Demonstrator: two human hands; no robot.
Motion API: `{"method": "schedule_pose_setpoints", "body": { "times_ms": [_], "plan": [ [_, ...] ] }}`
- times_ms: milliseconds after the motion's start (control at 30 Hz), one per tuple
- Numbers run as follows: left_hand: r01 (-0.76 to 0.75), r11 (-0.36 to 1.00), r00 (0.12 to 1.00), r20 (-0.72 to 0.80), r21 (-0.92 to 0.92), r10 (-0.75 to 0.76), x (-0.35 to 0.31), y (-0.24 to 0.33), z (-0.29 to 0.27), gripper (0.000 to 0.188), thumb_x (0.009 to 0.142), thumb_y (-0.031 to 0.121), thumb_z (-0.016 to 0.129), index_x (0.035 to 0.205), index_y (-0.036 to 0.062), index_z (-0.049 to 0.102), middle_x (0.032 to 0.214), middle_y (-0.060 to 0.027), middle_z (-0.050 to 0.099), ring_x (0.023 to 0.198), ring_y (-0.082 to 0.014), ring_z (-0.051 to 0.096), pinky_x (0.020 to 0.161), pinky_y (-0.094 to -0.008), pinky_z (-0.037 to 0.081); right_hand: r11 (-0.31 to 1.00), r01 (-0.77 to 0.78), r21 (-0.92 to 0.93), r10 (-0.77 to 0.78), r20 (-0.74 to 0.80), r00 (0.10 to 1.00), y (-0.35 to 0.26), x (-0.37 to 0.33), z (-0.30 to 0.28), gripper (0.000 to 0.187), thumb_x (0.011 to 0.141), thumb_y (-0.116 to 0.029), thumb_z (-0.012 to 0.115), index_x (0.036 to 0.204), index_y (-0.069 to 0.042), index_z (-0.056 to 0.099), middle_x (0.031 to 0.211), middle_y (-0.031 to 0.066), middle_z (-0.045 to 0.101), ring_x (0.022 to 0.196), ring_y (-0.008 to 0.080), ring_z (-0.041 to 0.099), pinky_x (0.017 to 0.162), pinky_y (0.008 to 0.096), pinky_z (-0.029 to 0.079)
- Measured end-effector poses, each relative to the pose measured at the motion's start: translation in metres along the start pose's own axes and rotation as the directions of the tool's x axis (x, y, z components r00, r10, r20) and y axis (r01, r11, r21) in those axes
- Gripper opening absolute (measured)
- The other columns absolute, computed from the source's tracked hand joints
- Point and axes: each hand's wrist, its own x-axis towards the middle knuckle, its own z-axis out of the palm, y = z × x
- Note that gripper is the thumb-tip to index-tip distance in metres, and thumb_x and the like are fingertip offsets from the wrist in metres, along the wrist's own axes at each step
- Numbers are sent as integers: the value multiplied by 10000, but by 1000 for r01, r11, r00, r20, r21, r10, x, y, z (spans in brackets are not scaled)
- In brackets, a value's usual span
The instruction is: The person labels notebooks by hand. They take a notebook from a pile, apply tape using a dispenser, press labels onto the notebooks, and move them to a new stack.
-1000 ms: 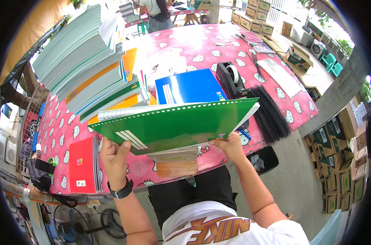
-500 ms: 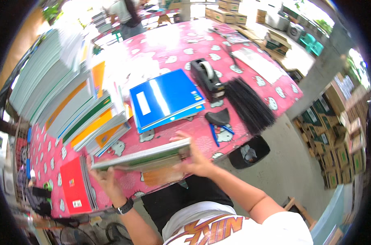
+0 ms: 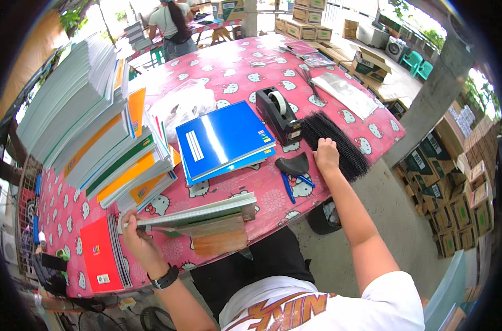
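Note:
My left hand (image 3: 137, 238) grips the left end of a notebook's sheet stack (image 3: 206, 212), which stands on its long edge near the table's front. A brown wooden block (image 3: 220, 237) is against its near side. My right hand (image 3: 327, 155) is at the left edge of a pile of black spiral binding coils (image 3: 336, 143), fingers curled together; whatever they pinch is hidden. Close by lie a dark wedge-shaped piece (image 3: 293, 164) and blue-handled pliers (image 3: 289, 187). A black tape dispenser (image 3: 278, 113) stands beyond, beside stacked blue notebooks (image 3: 220, 135).
Tall stacks of unbound notebooks (image 3: 74, 105) fill the table's left side. Red spiral notebooks (image 3: 101, 251) lie at the front left. A clear plastic bag (image 3: 184, 102) sits behind the blue ones. Below the right edge is a black bin (image 3: 322, 218); cartons (image 3: 449, 193) are piled at right.
My right hand has let go of the sheet stack's right end and moved right and away to the coil pile. My left hand keeps hold; the stack now leans a little lower.

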Motion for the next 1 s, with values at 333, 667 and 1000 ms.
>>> {"method": "schedule_pose_setpoints", "body": {
  "times_ms": [333,667,1000],
  "plan": [
    [-652,350,751,509,673,420,-85,28,103,780,814,403,597,1403,20,258,1359,-189,373,1295,-313,320,1044,-617,25,967,-49,249,53,-10,999,21,20,-36,198,805,-183,636,904,-18,586,896,172,633,854,358,627,747,428,502],
    [-738,316,675,645,597,359,-82,-6,155,248,718,335,672,784,152,518,877,-5,511,980,-208,503,1032,-612,-14,634,256,730,-66,-279,958,-10,-18,-152,500,751,51,439,1243,-36,434,744,116,513,709,241,532,715,361,439],
    [-746,232,665,675,625,321,-83,-1,160,229,724,297,673,881,144,605,890,-17,536,996,-211,498,1040,-613,-8,199,-86,976,-654,198,730,-78,-88,-212,387,923,-109,462,1301,-37,423,770,75,480,700,145,453,658,285,411]
  ]
}}
